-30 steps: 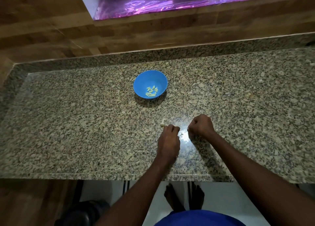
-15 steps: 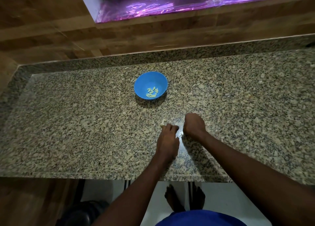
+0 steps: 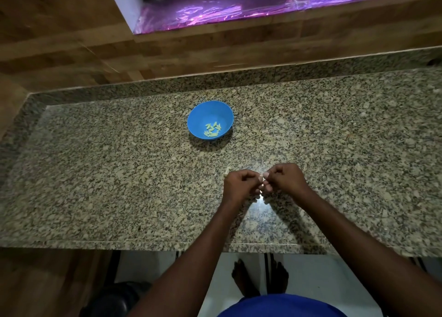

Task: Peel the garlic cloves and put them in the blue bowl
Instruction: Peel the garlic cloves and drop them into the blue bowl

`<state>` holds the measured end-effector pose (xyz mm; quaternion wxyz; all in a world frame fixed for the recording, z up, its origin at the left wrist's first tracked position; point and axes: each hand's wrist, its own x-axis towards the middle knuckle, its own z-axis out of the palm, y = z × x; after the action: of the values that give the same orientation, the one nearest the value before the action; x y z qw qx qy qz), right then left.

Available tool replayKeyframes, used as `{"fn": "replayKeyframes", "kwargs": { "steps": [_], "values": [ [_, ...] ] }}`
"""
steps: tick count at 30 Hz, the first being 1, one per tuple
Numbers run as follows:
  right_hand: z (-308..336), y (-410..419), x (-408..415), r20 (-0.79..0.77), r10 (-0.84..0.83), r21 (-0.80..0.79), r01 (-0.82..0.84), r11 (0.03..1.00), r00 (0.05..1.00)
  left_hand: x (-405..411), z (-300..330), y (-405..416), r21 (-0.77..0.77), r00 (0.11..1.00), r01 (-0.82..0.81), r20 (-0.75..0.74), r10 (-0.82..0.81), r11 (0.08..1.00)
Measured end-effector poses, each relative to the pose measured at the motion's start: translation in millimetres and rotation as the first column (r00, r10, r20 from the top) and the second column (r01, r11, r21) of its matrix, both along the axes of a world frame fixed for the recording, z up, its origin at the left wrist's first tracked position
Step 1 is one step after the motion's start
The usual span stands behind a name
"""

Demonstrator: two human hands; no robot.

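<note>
A blue bowl (image 3: 210, 119) stands on the granite counter (image 3: 95, 173) and holds several pale peeled garlic cloves (image 3: 212, 129). Nearer to me, my left hand (image 3: 240, 186) and my right hand (image 3: 285, 179) meet fingertip to fingertip just above the counter. Both have curled fingers and pinch one small pale garlic clove (image 3: 264, 174) between them. Most of that clove is hidden by my fingers. A small pale scrap (image 3: 226, 171) lies on the counter at my left hand's far side.
A wood-panelled wall (image 3: 71, 41) rises behind the counter, with a purple-lit ledge (image 3: 239, 8) above it. The counter's front edge (image 3: 143, 243) runs below my forearms. My bare feet show on the floor underneath.
My hands have come together from slightly apart on the counter and lifted a little. They now pinch the clove between their fingertips.
</note>
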<state>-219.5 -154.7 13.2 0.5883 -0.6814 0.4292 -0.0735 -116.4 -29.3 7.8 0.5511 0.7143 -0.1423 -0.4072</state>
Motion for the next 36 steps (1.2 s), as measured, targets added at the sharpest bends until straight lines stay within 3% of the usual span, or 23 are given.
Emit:
{"fn": "replayKeyframes", "kwargs": {
  "steps": [3, 5, 11, 17, 18, 20, 23, 25, 27, 29, 30, 31, 33, 36],
  "values": [
    [-1, -1, 0, -0.038, 0.044, -0.119, -0.048, 0.992, 0.998, 3, 5, -3, 0.000, 0.999, 0.014, -0.031, -0.014, 1.000],
    [0, -1, 0, -0.045, 0.074, -0.118, -0.079, 0.990, 0.996, 7, 6, -5, 0.008, 1.000, 0.030, -0.001, -0.030, 1.000],
    [19, -4, -4, -0.026, 0.290, 0.036, -0.289, 0.957, 0.957, 10, 6, -7, 0.025, 0.997, 0.063, 0.036, -0.064, 0.998],
    [26, -12, -9, 0.007, 0.259, 0.229, -0.253, 0.940, 0.966, 12, 12, -11, 0.029, 0.995, 0.095, -0.018, -0.094, 0.995],
    [26, -11, -9, 0.001, 0.268, 0.185, -0.264, 0.947, 0.963, 14, 14, -11, 0.044, 0.995, 0.096, -0.040, -0.095, 0.994],
    [24, -7, -8, -0.097, 0.333, -0.126, -0.344, 0.931, 0.938, 18, 16, -12, 0.074, 0.987, 0.089, -0.144, -0.078, 0.993],
    [23, 5, -6, -0.310, 0.364, -0.582, -0.478, 0.658, 0.878, 22, 23, -16, 0.117, 0.947, 0.059, -0.322, -0.019, 0.991],
    [20, 10, -8, -0.371, 0.385, -0.677, -0.530, 0.511, 0.845, 23, 27, -18, 0.157, 0.919, 0.027, -0.392, 0.037, 0.987],
    [14, 9, -9, -0.352, 0.376, -0.665, -0.511, 0.544, 0.857, 22, 27, -18, 0.164, 0.909, 0.002, -0.412, 0.067, 0.987],
    [13, 3, -8, -0.187, 0.321, -0.450, -0.372, 0.812, 0.928, 18, 24, -15, 0.113, 0.922, -0.010, -0.384, 0.053, 0.994],
    [15, -2, -6, -0.075, 0.257, -0.211, -0.267, 0.940, 0.964, 15, 22, -13, 0.079, 0.938, -0.008, -0.344, 0.035, 0.997],
    [15, -5, -3, 0.005, 0.169, 0.051, -0.169, 0.984, 0.986, 13, 20, -11, 0.051, 0.957, -0.004, -0.290, 0.019, 0.999],
    [16, -8, 0, 0.038, 0.049, 0.445, -0.061, 0.893, 0.998, 10, 19, -9, 0.006, 0.979, -0.001, -0.204, 0.003, 1.000],
    [17, -7, -1, 0.042, 0.003, 0.654, -0.030, 0.756, 0.999, 9, 18, -9, -0.001, 0.984, -0.020, -0.176, 0.020, 1.000]
  ]
}}
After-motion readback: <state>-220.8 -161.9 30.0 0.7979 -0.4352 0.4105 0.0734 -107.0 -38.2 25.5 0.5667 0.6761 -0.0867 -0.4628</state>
